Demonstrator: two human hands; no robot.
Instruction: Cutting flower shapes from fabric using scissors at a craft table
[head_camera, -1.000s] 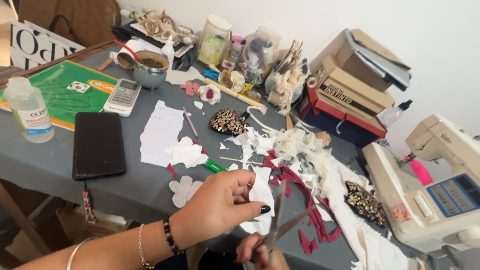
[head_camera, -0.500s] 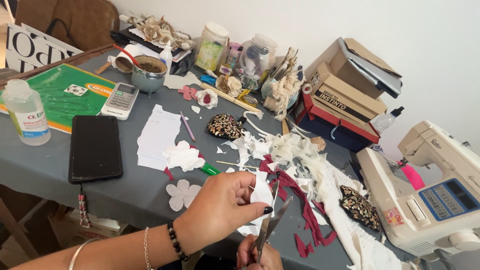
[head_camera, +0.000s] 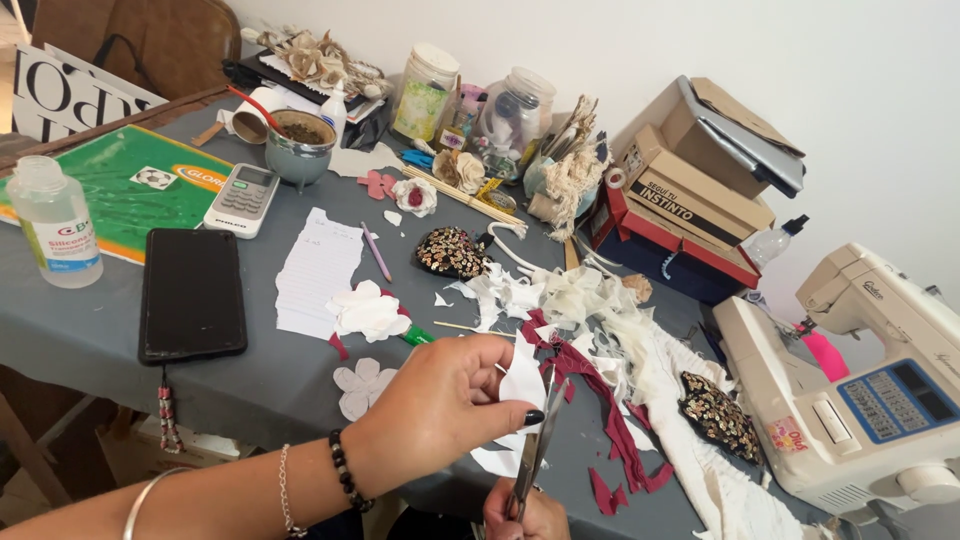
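While fingers (head_camera: 520, 412) pinch white scrap (head_camera: 524, 378), phone (head_camera: 191, 294), sewing machine (head_camera: 880, 400) nearby.

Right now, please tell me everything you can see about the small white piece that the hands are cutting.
The white piece is small, thin and flat, like paper or stiff fabric, with one curved edge. It is held upright over the grey table, near its front edge. The left hand pinches it between thumb and fingers. The scissors, held from below by the right hand, meet its lower edge with their metal blades. More white offcuts lie below it.
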